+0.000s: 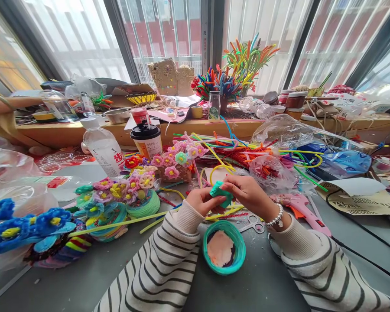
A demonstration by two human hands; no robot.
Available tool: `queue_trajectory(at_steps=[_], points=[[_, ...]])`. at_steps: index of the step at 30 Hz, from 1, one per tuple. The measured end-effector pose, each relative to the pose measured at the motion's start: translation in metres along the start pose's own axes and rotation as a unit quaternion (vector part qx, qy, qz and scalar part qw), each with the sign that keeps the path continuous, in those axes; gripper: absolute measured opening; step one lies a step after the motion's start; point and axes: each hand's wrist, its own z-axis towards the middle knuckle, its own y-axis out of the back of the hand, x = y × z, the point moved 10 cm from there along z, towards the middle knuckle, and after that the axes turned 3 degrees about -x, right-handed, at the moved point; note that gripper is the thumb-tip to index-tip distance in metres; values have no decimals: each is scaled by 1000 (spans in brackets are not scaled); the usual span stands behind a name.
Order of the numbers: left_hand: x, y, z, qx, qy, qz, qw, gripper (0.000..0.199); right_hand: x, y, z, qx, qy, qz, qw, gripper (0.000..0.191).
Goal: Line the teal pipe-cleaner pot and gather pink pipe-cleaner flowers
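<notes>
My left hand [202, 201] and my right hand [247, 191] meet above the middle of the grey table, both with closed fingers on a small turquoise fuzzy piece [221, 195]. The piece is partly hidden by the fingers. Just below them stands a round turquoise bowl [241, 255], its inside lined with something pale pink and dark at the edge. Silver scissors [253, 224] lie beside the bowl, close to my right wrist. Behind the hands are yellow pipe cleaners [221, 169] and a box of pink fuzzy flowers [172, 172].
A pink glue gun [307, 212] with a black cable lies at the right. On the left are blue fuzzy flowers [13, 229], a plastic bottle [102, 145] and a black-lidded cup [147, 141]. Another person's arm [14, 105] reaches in at the far left.
</notes>
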Motion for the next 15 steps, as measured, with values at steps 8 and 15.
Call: queue_trajectory(at_steps=[8,15], points=[[2,1,0,-13,13,24,1000,29,-4,0,-1,1,-23,37,999,24],[0,-8,-1,33,8,53,998,29,-20,1,-5,-73,-109,202,971,25]])
